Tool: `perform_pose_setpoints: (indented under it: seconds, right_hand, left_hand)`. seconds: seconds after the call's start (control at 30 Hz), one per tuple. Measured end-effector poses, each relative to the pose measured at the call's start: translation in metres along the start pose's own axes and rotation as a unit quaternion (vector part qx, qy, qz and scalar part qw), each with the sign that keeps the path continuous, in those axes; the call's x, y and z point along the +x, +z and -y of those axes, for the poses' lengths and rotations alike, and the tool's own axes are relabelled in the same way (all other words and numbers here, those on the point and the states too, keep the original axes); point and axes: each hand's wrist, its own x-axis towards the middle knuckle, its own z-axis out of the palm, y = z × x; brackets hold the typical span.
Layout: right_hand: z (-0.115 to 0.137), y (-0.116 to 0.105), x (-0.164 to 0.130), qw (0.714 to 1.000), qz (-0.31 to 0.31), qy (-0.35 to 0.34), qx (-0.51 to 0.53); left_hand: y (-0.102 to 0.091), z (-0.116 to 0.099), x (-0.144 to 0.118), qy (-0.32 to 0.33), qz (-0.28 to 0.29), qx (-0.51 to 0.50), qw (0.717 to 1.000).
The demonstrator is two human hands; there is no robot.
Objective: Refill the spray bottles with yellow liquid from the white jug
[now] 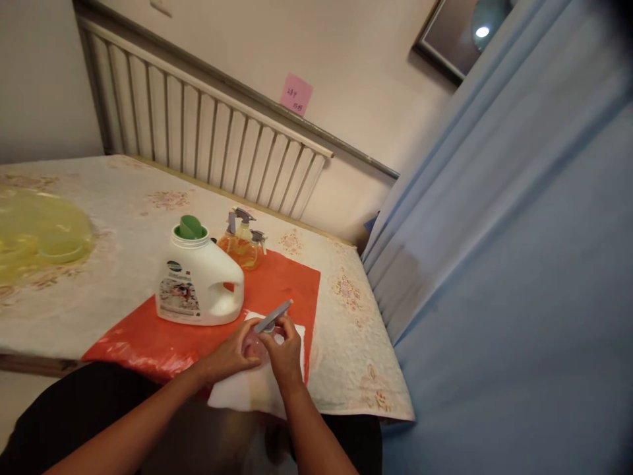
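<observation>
- The left hand (pixel 236 353) and the right hand (pixel 285 344) meet at the lower middle of the frame, over a white cloth (pixel 247 392) that hangs over the near edge of the worktop (pixel 356 330).
- Between them sits a small clear bottle (pixel 257 343); the left grip is closed around its body, cupping it from the left.
- The right grip is closed on the grey spray head (pixel 273 316), whose trigger points up and to the right; whether it is being screwed on or off I cannot tell.
- To do this well, I would judge: keep the bottle upright above the cloth, hold the body firm without squeezing, and turn the head squarely so the thread does not cross.
- Just above and left of the hands stands a white detergent jug (pixel 198 284) with a green cap, on a red mat (pixel 277 284).
- Two spray bottles (pixel 244 244) with amber liquid stand behind the jug, near the middle of the frame.
- The jug's label shows a round logo and a picture; its words are too small to read.
- A pink sticky note (pixel 295 94) on the wall, upper middle, bears handwritten digits, too blurred to read surely.
- A yellow translucent cover (pixel 39 234) lies at the left edge.
</observation>
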Motion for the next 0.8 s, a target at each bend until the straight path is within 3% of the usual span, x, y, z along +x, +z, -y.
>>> perform_pose_setpoints:
  seconds: [0.13, 0.27, 0.4, 0.5, 0.63, 0.8]
  right_hand:
    - [-0.032, -0.028, 0.007, 0.998, -0.033, 0.002, -0.044]
    - [-0.077, -0.079, 0.022, 0.987, -0.078, 0.003, -0.138]
    - [-0.115, -0.127, 0.028, 0.972, -0.106, -0.011, -0.208]
    - [-0.137, -0.145, 0.025, 0.962, -0.103, -0.032, -0.251]
    - [-0.155, -0.145, 0.022, 0.949, -0.098, -0.050, -0.294]
    - [-0.162, -0.141, 0.026, 0.938, -0.093, -0.050, -0.329]
  left_hand:
    - [-0.012, -0.008, 0.003, -0.019, 0.025, 0.030, 0.999]
    - [-0.022, -0.018, 0.006, -0.011, 0.070, 0.065, 0.995]
    - [-0.020, -0.020, 0.011, -0.013, 0.031, 0.083, 0.996]
    - [-0.016, -0.026, 0.024, -0.042, -0.004, 0.099, 0.994]
    - [-0.009, -0.045, 0.066, -0.061, -0.007, 0.113, 0.992]
    - [0.010, -0.045, 0.154, -0.051, -0.049, 0.105, 0.992]
